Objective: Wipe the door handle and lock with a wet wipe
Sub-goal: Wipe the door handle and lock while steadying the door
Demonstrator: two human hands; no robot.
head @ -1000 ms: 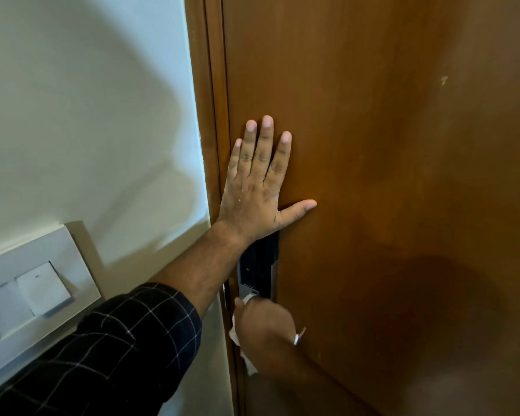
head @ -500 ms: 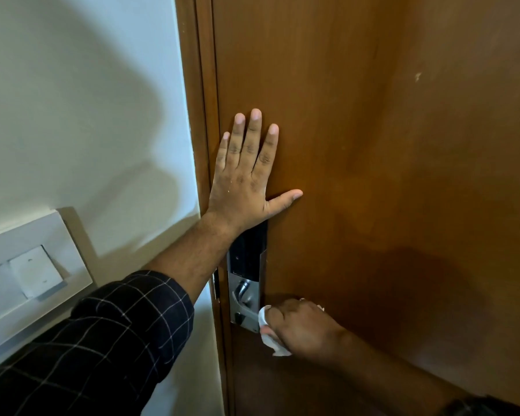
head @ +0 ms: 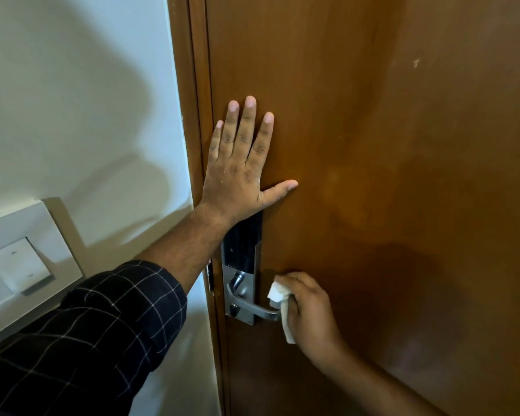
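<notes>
left hand [head: 237,175] lies flat, fingers spread, near the door [head: 403,175] edge; right hand [head: 309,313] grips a wet wipe [head: 278,295] on the handle [head: 252,309] end.

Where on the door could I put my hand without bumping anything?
The big bare stretch of door to the right of the flat left hand and above the right hand is free. It is crowded along the door's left edge: lock panel, handle, wet wipe.

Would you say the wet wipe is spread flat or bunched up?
Bunched: the wet wipe is wadded in the right hand at the handle's end.
</notes>
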